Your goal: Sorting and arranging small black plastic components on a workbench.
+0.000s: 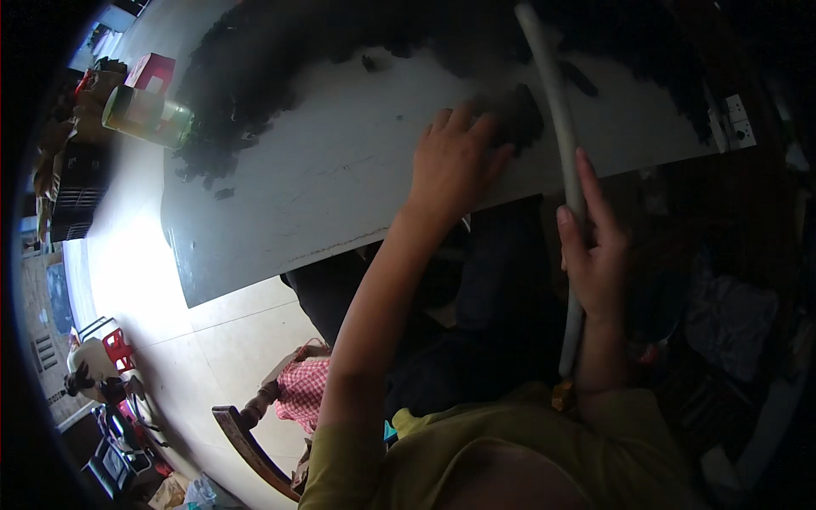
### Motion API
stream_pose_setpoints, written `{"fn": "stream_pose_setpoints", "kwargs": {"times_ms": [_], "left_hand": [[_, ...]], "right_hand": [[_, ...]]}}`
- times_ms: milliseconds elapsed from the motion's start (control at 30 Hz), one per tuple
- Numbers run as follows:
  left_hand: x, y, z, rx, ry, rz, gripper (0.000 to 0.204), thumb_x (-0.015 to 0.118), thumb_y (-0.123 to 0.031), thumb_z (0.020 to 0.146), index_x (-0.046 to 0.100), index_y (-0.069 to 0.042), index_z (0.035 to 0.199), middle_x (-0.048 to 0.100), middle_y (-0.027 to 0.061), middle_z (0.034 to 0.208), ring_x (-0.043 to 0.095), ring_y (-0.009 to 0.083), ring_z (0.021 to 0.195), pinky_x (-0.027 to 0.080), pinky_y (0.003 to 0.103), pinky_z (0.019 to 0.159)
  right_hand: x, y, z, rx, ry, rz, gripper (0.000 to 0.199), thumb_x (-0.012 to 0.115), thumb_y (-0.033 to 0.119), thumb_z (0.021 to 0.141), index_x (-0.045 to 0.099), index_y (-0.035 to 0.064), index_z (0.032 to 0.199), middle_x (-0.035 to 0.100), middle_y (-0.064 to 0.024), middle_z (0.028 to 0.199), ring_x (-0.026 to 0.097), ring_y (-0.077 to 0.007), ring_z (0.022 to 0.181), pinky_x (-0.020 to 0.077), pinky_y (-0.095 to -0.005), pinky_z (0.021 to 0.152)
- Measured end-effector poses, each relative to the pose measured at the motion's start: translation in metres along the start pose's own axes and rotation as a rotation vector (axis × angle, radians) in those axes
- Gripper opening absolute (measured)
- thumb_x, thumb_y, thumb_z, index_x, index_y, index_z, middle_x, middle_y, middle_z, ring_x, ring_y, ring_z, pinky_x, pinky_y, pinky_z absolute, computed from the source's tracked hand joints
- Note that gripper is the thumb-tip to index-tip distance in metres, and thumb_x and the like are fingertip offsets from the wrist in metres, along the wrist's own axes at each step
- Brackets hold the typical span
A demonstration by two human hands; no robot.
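Note:
My left hand (pixel 452 161) is over the grey tabletop (pixel 340 161), fingers bent and apart, thumb stretched to the right. Its fingertips are at a small dark heap (pixel 518 117) of pieces whose kind I cannot make out. A long, slightly curved pale rod (pixel 552 93) runs from the far side of the table down to my right forearm. My right hand (pixel 597 255) is closed on the rod, index finger lying along it. Dark pieces (pixel 255 85) spread across the far and left parts of the table, blurred in shadow.
A clear jar with a greenish tint (pixel 151 116) stands at the table's left end, beside a pink box (pixel 151 73). At lower left is a wooden chair arm (pixel 255 450) with red checked cloth (pixel 302 391). A white socket panel (pixel 738 121) is at the right corner.

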State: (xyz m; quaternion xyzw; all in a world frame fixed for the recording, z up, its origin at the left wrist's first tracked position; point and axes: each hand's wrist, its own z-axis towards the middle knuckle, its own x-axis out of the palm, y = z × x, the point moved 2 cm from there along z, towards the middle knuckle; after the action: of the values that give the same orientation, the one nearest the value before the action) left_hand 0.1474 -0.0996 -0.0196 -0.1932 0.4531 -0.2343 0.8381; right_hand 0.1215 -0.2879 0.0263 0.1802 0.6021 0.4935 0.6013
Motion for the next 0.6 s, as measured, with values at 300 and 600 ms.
{"fn": "stream_pose_setpoints", "kwargs": {"times_ms": [300, 600], "left_hand": [[-0.018, 0.015, -0.034, -0.125, 0.084, -0.158, 0.013, 0.066, -0.003, 0.075, 0.056, -0.003, 0.084, 0.057, 0.0122, 0.088, 0.057, 0.0327, 0.083, 0.047, 0.04, 0.072], [-0.027, 0.014, -0.036, -0.14, 0.093, -0.21, 0.012, 0.065, -0.004, 0.074, 0.055, -0.004, 0.082, 0.057, 0.0119, 0.085, 0.055, 0.0339, 0.083, 0.046, 0.042, 0.072]], "right_hand": [[0.001, 0.002, -0.001, -0.2, 0.026, -0.123, 0.058, 0.056, 0.002, 0.091, 0.039, 0.0108, 0.145, 0.06, -0.015, 0.127, 0.068, -0.0228, 0.088, 0.0542, -0.0321, 0.068], [0.032, -0.017, 0.001, -0.14, 0.248, -0.116, 0.061, 0.056, 0.003, 0.091, 0.035, 0.0154, 0.147, 0.065, -0.018, 0.113, 0.067, -0.0275, 0.091, 0.0557, -0.0349, 0.072]]}}
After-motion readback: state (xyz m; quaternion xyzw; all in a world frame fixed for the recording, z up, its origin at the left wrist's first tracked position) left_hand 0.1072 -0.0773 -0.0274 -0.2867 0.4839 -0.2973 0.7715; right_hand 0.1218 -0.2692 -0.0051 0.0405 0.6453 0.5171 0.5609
